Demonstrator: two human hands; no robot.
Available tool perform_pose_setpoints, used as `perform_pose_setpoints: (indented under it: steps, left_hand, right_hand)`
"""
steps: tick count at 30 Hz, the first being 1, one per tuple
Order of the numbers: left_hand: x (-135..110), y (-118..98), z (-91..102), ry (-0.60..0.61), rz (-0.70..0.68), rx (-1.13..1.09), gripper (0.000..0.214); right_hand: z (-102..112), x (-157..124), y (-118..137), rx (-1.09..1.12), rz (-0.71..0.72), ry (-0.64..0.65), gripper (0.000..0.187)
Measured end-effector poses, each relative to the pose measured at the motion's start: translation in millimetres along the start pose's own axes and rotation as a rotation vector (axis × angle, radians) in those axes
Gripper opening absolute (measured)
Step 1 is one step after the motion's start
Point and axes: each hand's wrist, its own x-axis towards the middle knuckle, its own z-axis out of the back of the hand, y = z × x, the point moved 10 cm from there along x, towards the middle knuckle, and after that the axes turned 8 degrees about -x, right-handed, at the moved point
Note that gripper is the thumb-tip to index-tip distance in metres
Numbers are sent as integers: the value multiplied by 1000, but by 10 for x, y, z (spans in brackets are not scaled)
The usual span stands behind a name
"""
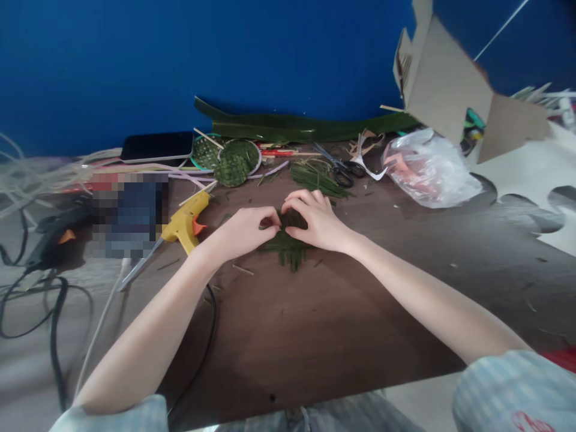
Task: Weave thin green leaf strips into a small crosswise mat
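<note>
A small piece of woven green leaf strips [291,245] lies on the brown table, its loose strip ends pointing toward me. From the left, my left hand [252,228] pinches its edge between thumb and fingertips. My right hand [312,221] grips it from the other side, thumb and index finger curled close to the left hand's fingertips. Both hands cover part of the weave. Just behind them rests a bundle of cut green leaf strips [317,179]. Dark-handled scissors [344,171] lie beside that bundle.
A yellow glue gun [186,219] sits left of my left hand, its cable running forward. Behind are round woven green pieces [233,168], a phone [157,147] and a long leaf [306,128]. To the right stand a plastic bag [429,171] and a cardboard box [445,78].
</note>
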Motion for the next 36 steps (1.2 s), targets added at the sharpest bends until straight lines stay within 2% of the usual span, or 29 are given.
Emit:
perform_pose_setpoints:
  steps: [14,20,25,29,36]
  left_hand:
    - [0,-12,13,-14,3,1,19]
    - [-4,-16,11,-15,3,-12,15]
    - [2,-11,5,-12,-11,-35,13]
    - [2,-1,4,-11,-8,-33,13]
    - [3,-17,2,-13,-24,-26,12]
  right_hand:
    - [-23,-19,43,-64,75,45,27]
    - [60,-15,-13,36,19,-77,27]
    - [122,-46,26,21,45,-190,12]
    - [100,-53,73,-51,58,-187,9]
    - [53,-30,2,15,0,-142,15]
